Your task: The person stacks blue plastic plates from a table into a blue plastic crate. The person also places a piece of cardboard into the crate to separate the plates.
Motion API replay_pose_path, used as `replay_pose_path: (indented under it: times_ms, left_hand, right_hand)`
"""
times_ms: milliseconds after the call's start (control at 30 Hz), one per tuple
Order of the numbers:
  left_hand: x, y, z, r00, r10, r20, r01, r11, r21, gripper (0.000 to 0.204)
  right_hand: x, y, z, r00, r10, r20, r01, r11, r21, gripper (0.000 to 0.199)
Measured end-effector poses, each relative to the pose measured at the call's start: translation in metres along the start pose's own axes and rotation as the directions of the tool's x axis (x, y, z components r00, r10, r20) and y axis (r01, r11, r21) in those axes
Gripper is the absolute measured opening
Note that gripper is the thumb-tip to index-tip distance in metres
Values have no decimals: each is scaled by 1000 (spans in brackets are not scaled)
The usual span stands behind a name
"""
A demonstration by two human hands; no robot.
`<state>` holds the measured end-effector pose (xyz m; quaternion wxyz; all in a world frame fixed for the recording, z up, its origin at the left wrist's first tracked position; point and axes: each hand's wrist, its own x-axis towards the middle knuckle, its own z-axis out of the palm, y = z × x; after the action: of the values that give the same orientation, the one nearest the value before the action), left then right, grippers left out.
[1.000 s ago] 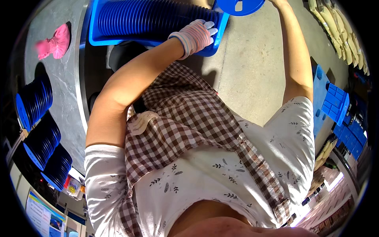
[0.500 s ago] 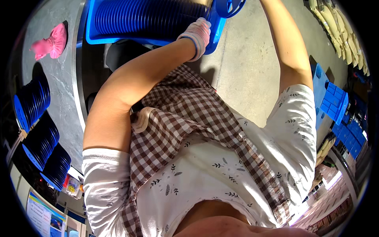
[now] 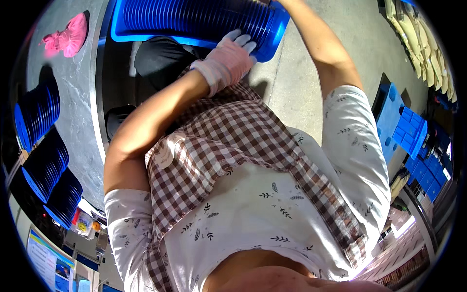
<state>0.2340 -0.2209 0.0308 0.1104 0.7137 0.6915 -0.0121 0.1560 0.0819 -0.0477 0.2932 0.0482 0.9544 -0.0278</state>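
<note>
Gloved fingers [image 3: 238,39] of the left hand [image 3: 227,62] lie spread and flat against the ribbed lower edge of a long row of blue discs [image 3: 194,17], closed around nothing. The row stands on edge inside a blue tray [image 3: 277,36], whose near right corner juts just past the fingertips. The right hand runs out of the top of the frame above the tray's far end, so whether its fingers are open or closed cannot be told. The tray rests at the rim of a grey desk [image 3: 73,97], where a pink glove [image 3: 65,39] lies near the far left edge and three more stacks of blue discs [image 3: 44,160] crowd the left side. To the right, bare concrete floor [image 3: 340,34] stretches toward blue crates [image 3: 404,131].
</note>
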Motion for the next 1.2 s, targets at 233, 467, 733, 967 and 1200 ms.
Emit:
replay_pose_path:
  times_ms: [233,467,733,967,1200]
  left_hand:
    - [-76,-1,20,920,-278,-276,170,919,-357,26]
    - [-87,2,31,881,-384,-275,234,861,-452,28]
    - [-90,-4,29,845,-374,-383,171,867,-468,24]
    - [-118,-12,8,674,-582,-456,188,731,-656,21]
    - [-214,-16,-27,172,-891,-421,420,453,-786,27]
  right_hand:
    - [21,2,44,1000,-1,-17,5,978,209,46]
    - [20,9,63,999,27,-25,-17,937,349,48]
    - [23,35,70,989,139,-58,-73,779,622,55]
    - [33,29,72,994,95,54,-109,825,554,77]
    - [48,-71,-63,947,-144,-287,314,609,729,65]
